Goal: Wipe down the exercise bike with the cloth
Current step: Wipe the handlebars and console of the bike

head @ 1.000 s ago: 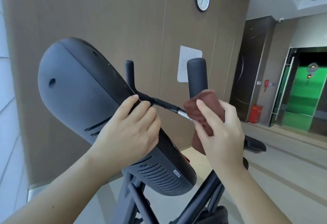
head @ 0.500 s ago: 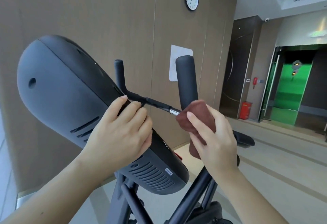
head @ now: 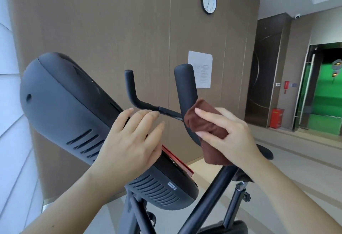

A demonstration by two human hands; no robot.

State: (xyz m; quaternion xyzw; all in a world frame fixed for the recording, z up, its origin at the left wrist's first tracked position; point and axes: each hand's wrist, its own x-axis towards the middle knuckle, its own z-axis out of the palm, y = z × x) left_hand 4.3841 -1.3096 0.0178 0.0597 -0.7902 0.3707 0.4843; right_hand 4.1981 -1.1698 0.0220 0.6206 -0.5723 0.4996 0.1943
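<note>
Brown wood-grain wall panelling (head: 111,30) fills the far side of the scene. In front of it stands the black and grey exercise bike (head: 212,193). Its bulky dark grey plastic console housing (head: 64,108) slants from far left down to near centre and takes up most of the left half of the view. Just right of the housing rises the black padded handlebar (head: 185,85), with its grip pointing up and its bend curving down towards the frame.

The left hand (head: 133,141) lies on the housing's upper edge. Its fingers are straight and close together, resting on the machine rather than gripping it. The right hand (head: 231,135) holds a small dark brown fabric cloth (head: 205,122) bunched between thumb and fingers. The cloth is pressed around the bend of the handlebar, at the right end of the thin cross bar, and a loose tail hangs below the palm. Smaller still, on the far wall, are a white paper notice (head: 200,71) and a round white wall clock (head: 209,0).

The step in hand looks like wiping the handlebar at its bend. Which other parts are already clean cannot be told. The next move probably calls for sliding the cloth along the bar, up the padded grip or down towards the frame. The cloth should stay wrapped snugly while the left hand braces the housing so the bike stays put.
</note>
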